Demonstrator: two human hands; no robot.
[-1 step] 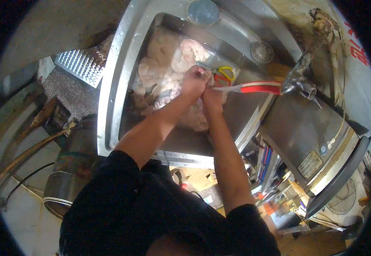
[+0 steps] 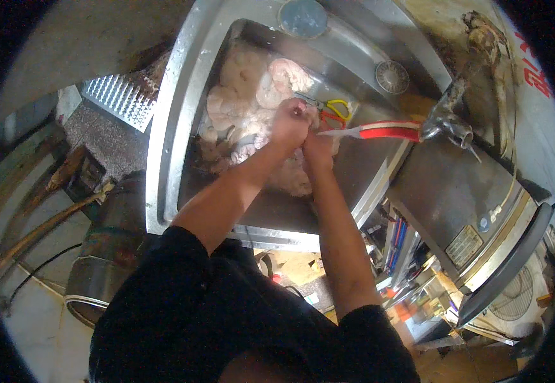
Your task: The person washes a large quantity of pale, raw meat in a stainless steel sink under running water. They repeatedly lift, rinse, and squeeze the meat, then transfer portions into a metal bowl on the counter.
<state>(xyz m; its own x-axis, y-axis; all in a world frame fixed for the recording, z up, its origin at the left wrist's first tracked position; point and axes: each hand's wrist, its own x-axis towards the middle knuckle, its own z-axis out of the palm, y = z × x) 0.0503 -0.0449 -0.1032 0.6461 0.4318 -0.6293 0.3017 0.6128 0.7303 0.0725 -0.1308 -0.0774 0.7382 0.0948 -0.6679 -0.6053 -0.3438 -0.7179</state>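
Note:
Pale, folded, fleshy pieces that look like animal intestines point(image 2: 226, 105) lie heaped in a steel sink point(image 2: 169, 143). Over the heap my left hand point(image 2: 288, 126) and my right hand point(image 2: 318, 148) are close together, closed on a pale piece of it point(image 2: 309, 113). Most of my fingers are hidden by the backs of the hands and slightly blurred. A thin stream of water reaches my right hand from a red-and-white hose end point(image 2: 389, 131) on the tap point(image 2: 446, 121). Scissors with yellow and red handles point(image 2: 338, 110) lie just beyond the hands.
A round metal disc point(image 2: 303, 18) sits on the sink's far ledge, with a round strainer point(image 2: 392, 77) to its right. A perforated metal sheet point(image 2: 121, 99) lies left of the sink. Right of it stands a steel appliance point(image 2: 450, 198); a metal drum point(image 2: 108, 249) is at lower left.

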